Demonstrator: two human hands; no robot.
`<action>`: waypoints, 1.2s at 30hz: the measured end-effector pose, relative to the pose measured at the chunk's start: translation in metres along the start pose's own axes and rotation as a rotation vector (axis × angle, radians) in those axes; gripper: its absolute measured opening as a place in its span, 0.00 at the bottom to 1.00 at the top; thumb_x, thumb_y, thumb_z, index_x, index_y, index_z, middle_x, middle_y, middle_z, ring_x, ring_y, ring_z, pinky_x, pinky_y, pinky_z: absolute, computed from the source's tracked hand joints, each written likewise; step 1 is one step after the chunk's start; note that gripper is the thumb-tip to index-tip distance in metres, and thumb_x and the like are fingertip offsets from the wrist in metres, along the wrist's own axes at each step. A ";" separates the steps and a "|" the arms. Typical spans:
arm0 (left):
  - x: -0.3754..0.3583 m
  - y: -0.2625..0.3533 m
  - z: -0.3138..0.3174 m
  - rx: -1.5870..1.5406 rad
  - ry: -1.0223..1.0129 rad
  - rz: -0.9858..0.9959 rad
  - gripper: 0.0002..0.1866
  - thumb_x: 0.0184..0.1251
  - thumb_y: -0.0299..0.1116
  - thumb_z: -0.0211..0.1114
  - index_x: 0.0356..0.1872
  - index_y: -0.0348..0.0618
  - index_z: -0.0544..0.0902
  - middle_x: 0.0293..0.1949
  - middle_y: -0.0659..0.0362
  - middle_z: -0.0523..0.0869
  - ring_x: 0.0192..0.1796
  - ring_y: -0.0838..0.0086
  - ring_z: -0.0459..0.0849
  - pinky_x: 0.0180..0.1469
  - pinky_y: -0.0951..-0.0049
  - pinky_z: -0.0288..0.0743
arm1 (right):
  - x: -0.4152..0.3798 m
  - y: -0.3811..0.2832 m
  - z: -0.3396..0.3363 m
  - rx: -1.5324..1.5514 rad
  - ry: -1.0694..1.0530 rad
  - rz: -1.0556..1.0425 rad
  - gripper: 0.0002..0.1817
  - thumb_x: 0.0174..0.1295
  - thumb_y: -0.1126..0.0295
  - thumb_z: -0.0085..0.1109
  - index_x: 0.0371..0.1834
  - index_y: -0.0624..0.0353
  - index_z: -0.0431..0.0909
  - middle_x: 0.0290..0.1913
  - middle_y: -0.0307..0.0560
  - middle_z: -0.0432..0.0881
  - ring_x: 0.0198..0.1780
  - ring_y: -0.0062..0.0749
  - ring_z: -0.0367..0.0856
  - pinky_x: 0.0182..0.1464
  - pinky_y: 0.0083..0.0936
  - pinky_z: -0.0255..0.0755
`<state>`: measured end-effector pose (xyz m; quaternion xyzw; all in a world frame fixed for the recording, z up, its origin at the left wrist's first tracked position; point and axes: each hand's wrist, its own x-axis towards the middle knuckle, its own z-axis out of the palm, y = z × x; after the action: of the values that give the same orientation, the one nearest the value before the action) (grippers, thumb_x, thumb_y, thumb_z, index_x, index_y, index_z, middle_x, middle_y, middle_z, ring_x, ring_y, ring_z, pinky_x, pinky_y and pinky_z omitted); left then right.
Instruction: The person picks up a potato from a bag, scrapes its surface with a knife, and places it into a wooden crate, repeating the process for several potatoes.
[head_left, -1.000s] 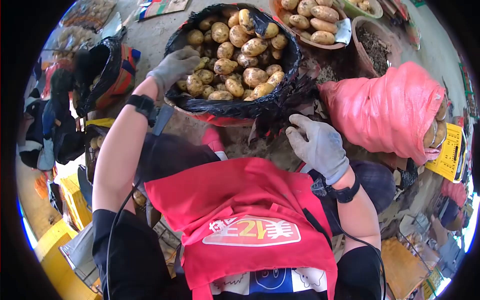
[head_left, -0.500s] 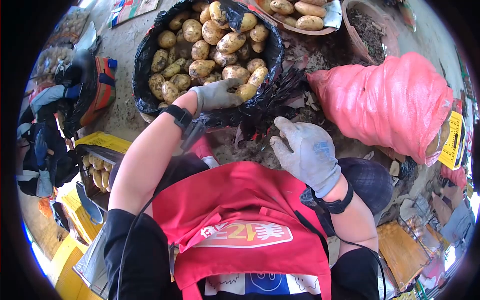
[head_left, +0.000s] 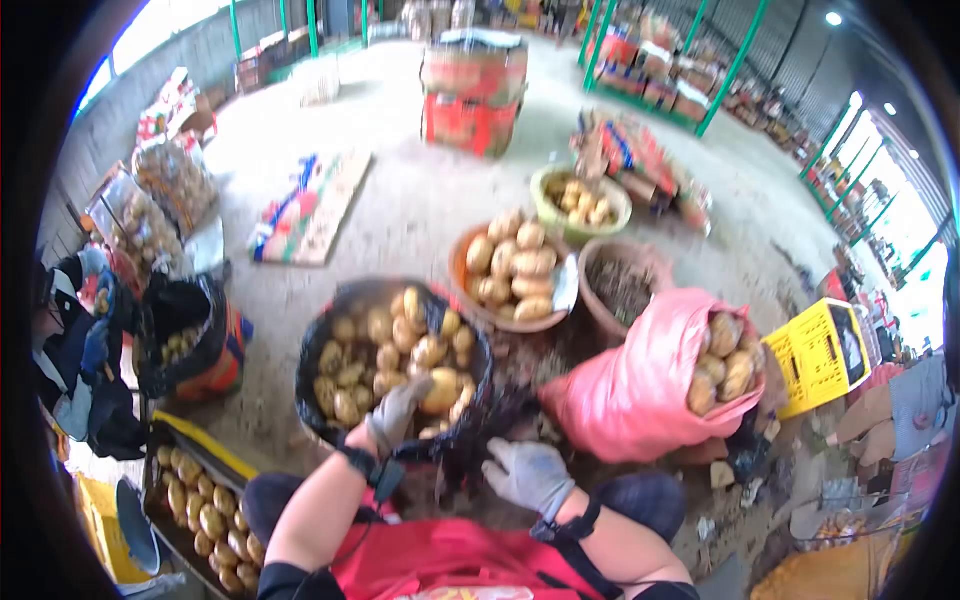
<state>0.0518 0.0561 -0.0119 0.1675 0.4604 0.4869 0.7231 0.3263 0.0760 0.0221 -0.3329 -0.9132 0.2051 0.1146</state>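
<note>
A round container lined with black plastic (head_left: 308, 412) stands before me, filled with potatoes (head_left: 385, 330). My left hand (head_left: 396, 415), in a grey glove, reaches over its near edge and closes on a large potato (head_left: 440, 392) at the right side of the pile. To the right, my gloved right hand (head_left: 530, 473) hovers outside the container near loose black plastic, its fingers apart and nothing in them. Beside that hand lies a pink woven sack (head_left: 630, 400), its mouth turned right and showing potatoes (head_left: 728, 365).
Behind the container sit a basin of potatoes (head_left: 515, 322), a tub of dark debris (head_left: 622, 285) and a green bowl (head_left: 580, 235). A crate of potatoes (head_left: 205, 515) is at my lower left. A yellow crate (head_left: 815, 360) stands right; another person (head_left: 90, 350) is at left.
The view has tilted up, bringing the far floor and stacked boxes into sight. My left hand has closed on a potato and lifted it slightly; my right hand still holds nothing.
</note>
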 end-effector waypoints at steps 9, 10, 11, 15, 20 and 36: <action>-0.088 -0.062 0.036 -0.038 -0.061 0.171 0.31 0.76 0.49 0.67 0.72 0.43 0.76 0.61 0.57 0.86 0.54 0.71 0.88 0.54 0.69 0.86 | -0.017 0.005 0.011 0.380 0.155 0.050 0.16 0.70 0.61 0.61 0.57 0.52 0.86 0.41 0.64 0.89 0.44 0.62 0.89 0.48 0.49 0.82; -0.089 -0.070 0.044 0.014 -0.089 0.312 0.32 0.74 0.47 0.70 0.72 0.43 0.76 0.62 0.57 0.85 0.56 0.71 0.88 0.56 0.70 0.85 | -0.021 0.003 0.001 0.402 0.170 -0.005 0.15 0.70 0.61 0.62 0.55 0.53 0.87 0.45 0.61 0.89 0.46 0.59 0.89 0.50 0.45 0.82; -0.095 -0.083 0.048 0.057 -0.104 0.438 0.33 0.72 0.45 0.73 0.73 0.43 0.76 0.63 0.57 0.85 0.57 0.71 0.87 0.59 0.70 0.84 | -0.023 0.004 -0.003 0.450 0.132 0.029 0.15 0.70 0.61 0.64 0.54 0.55 0.87 0.47 0.59 0.90 0.49 0.55 0.89 0.53 0.42 0.82; -0.119 -0.086 0.071 0.299 -0.031 0.586 0.35 0.67 0.22 0.74 0.74 0.40 0.73 0.67 0.55 0.83 0.67 0.68 0.82 0.70 0.65 0.78 | -0.034 0.003 -0.013 1.187 -0.298 -0.044 0.31 0.74 0.57 0.67 0.75 0.60 0.74 0.66 0.41 0.82 0.66 0.25 0.78 0.69 0.29 0.74; -0.142 -0.092 0.102 0.354 0.051 0.601 0.35 0.73 0.28 0.71 0.79 0.43 0.67 0.71 0.56 0.78 0.71 0.69 0.79 0.73 0.65 0.74 | -0.052 -0.010 -0.022 1.496 -0.367 0.069 0.37 0.69 0.66 0.74 0.78 0.62 0.67 0.67 0.41 0.80 0.68 0.25 0.77 0.72 0.29 0.71; -0.121 -0.129 0.114 -0.084 0.010 0.413 0.38 0.68 0.25 0.75 0.77 0.44 0.68 0.65 0.56 0.83 0.61 0.71 0.86 0.55 0.72 0.85 | -0.063 0.009 -0.027 0.779 0.153 0.066 0.24 0.79 0.56 0.61 0.63 0.67 0.81 0.57 0.50 0.88 0.58 0.31 0.85 0.63 0.31 0.79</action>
<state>0.2048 -0.0850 0.0195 0.2254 0.3991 0.6444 0.6121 0.3878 0.0485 0.0373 -0.3078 -0.7447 0.5143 0.2935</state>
